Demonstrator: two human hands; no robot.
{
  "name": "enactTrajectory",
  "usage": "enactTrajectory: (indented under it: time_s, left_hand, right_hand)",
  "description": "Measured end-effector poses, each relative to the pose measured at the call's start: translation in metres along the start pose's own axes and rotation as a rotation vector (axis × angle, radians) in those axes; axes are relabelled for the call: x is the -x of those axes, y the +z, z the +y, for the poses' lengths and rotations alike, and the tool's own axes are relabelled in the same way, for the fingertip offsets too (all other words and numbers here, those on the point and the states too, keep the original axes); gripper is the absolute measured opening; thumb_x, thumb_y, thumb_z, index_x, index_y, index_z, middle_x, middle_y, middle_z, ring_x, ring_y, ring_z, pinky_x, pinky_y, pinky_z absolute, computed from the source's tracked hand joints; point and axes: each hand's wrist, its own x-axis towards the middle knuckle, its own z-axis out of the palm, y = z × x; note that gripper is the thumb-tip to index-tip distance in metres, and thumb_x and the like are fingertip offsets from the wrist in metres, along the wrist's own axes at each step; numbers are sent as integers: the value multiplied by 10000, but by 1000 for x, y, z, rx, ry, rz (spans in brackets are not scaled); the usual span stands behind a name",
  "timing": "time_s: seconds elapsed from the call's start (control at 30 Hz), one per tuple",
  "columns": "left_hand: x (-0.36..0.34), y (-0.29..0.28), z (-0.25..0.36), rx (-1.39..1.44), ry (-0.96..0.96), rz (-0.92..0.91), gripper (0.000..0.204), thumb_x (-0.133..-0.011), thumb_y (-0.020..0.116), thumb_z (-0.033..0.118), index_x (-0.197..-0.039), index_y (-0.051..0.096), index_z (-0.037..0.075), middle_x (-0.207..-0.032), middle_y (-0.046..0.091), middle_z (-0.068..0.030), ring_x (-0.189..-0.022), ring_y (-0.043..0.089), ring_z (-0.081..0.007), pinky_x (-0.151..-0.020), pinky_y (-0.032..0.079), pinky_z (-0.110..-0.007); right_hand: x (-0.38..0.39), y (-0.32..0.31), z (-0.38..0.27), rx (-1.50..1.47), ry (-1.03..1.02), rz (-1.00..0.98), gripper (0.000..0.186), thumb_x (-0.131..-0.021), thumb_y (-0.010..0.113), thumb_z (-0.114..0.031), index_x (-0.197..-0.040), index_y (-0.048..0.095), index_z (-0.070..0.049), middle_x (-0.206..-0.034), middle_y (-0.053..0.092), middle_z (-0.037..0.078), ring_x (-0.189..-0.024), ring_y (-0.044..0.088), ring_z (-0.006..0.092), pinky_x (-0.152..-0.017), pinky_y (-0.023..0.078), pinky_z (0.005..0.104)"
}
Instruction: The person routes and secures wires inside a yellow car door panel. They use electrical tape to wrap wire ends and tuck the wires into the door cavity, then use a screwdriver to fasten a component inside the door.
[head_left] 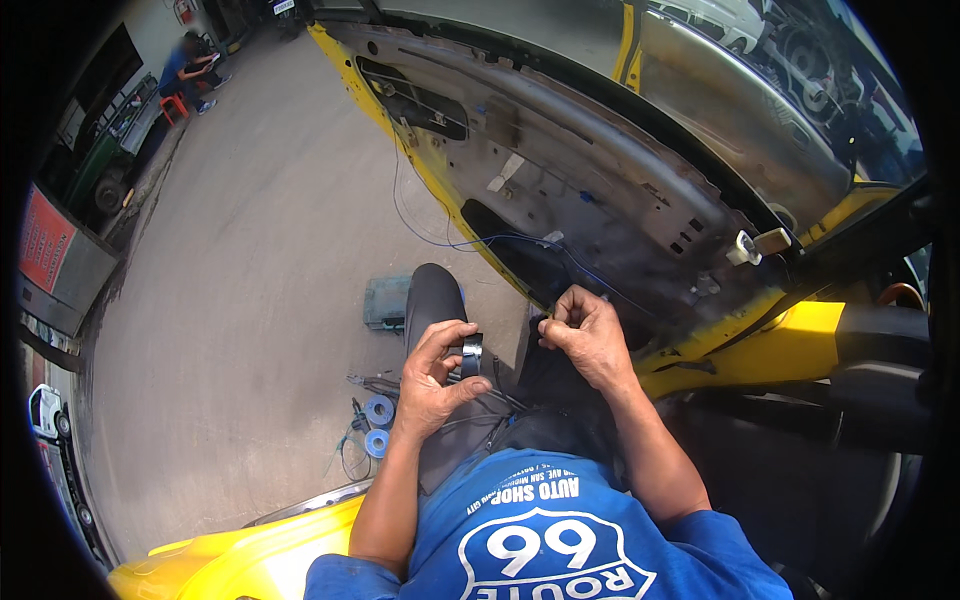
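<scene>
My left hand holds a roll of black tape between thumb and fingers, above my thigh. To its right, my right hand is closed in a pinch beside the lower edge of the open car door. What the pinch holds, if anything, is too small to make out. The door's inner panel is bare metal with a yellow rim. A thin blue wire loops out of the door and runs down toward my right hand.
On the ground left of my leg lie blue-rimmed spools, several hand tools and a teal box. Yellow bodywork is at lower left. Far off, a person sits on a red stool.
</scene>
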Motion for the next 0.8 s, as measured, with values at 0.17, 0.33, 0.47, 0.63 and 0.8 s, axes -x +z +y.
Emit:
enactTrajectory:
  time_s: [0.17, 0.33, 0.47, 0.63, 0.8]
  left_hand:
    - [-6, 4, -4, -1, 97, -27, 748, -698, 980, 247, -1316, 636, 4, -1303, 542, -61, -1195, 566, -187, -995, 499, -340]
    - [-7, 12, -3, -3, 87, -15, 781, -673, 994, 297, -1314, 641, 25, -1293, 553, -67, -1216, 568, -207, -1010, 482, -336]
    - [-6, 9, -7, -65, 97, 12, 782, -652, 1002, 313, -1305, 660, 53, -1317, 542, -51, -1189, 567, -182, -946, 476, -304]
    - [-5, 7, -10, -98, 111, 8, 730, -692, 980, 222, -1323, 655, 49, -1352, 541, -62, -1202, 582, -173, -949, 528, -319]
    - [-5, 10, -5, -92, 80, -18, 764, -695, 977, 226, -1349, 628, 41, -1352, 528, -48, -1240, 558, -177, -968, 481, -296]
  right_hand:
    - [7, -4, 5, 260, 13, -121, 246, -882, 773, -140, -1040, 680, 23, -725, 697, 82, -683, 669, 146, -674, 538, 342]
    - [4, -9, 15, 683, -109, -101, 315, -945, 742, -293, -888, 721, 16, -708, 699, 162, -658, 693, 285, -668, 540, 419]
    - [6, -11, 34, 590, -185, -130, 360, -936, 730, -331, -836, 737, 15, -693, 670, 225, -683, 692, 396, -670, 529, 469]
    - [14, -9, 30, 755, -106, -46, 344, -878, 788, -334, -821, 742, 2, -669, 656, 228, -634, 682, 388, -614, 514, 474]
    - [15, 6, 15, 580, -201, -46, 242, -881, 788, -245, -919, 761, -8, -765, 711, 207, -679, 709, 352, -652, 541, 433]
